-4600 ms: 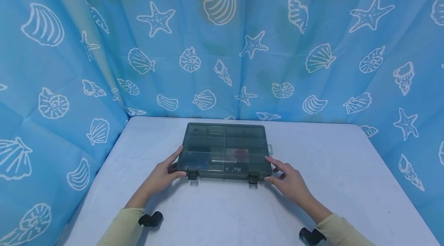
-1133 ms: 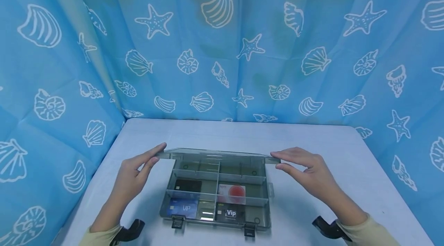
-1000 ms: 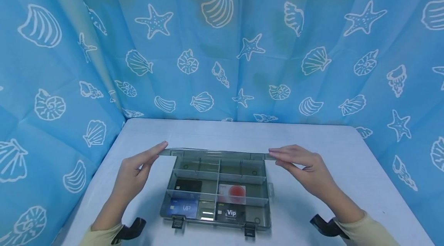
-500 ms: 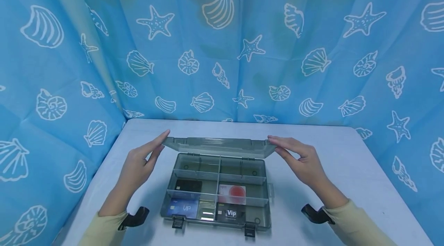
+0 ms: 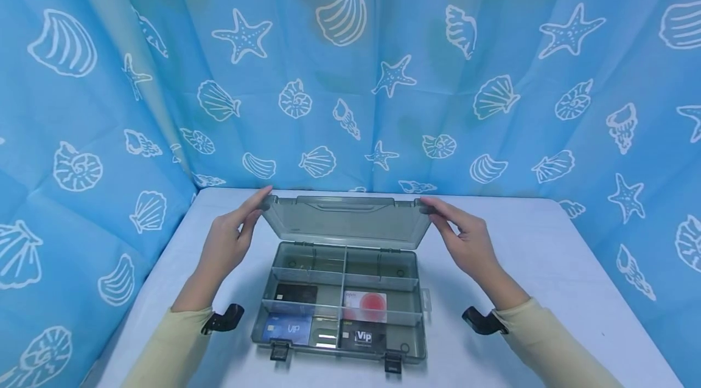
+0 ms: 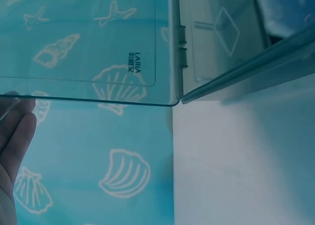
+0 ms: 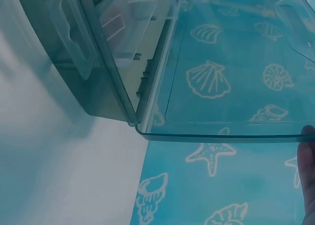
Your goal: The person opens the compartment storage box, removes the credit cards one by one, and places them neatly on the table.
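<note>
A grey translucent divided box (image 5: 257, 330) sits on the table with its hinged lid (image 5: 345, 218) raised and leaning back. My left hand (image 5: 227, 242) pinches the lid's left corner between thumb and fingers. At the opposite corner, my right hand (image 5: 465, 239) pinches the lid in the same way. In the middle row lie a black card (image 5: 296, 294) on the left and a white card with a red circle (image 5: 361, 303) on the right. The front row holds a blue VIP card (image 5: 287, 330) and a black Vip card (image 5: 363, 336). The back compartments show bare floors.
Two latches, left (image 5: 279, 351) and right (image 5: 392, 362), hang down at the box's front edge. A clear tab (image 5: 426, 300) sticks out on its right side. White cloth covers the table (image 5: 526, 266), and a blue shell-print curtain (image 5: 350, 72) stands behind and beside it.
From shut, the lid has swung up and back, both hands rising with it from the front corners. The box now sits nearer the person, its cards uncovered.
</note>
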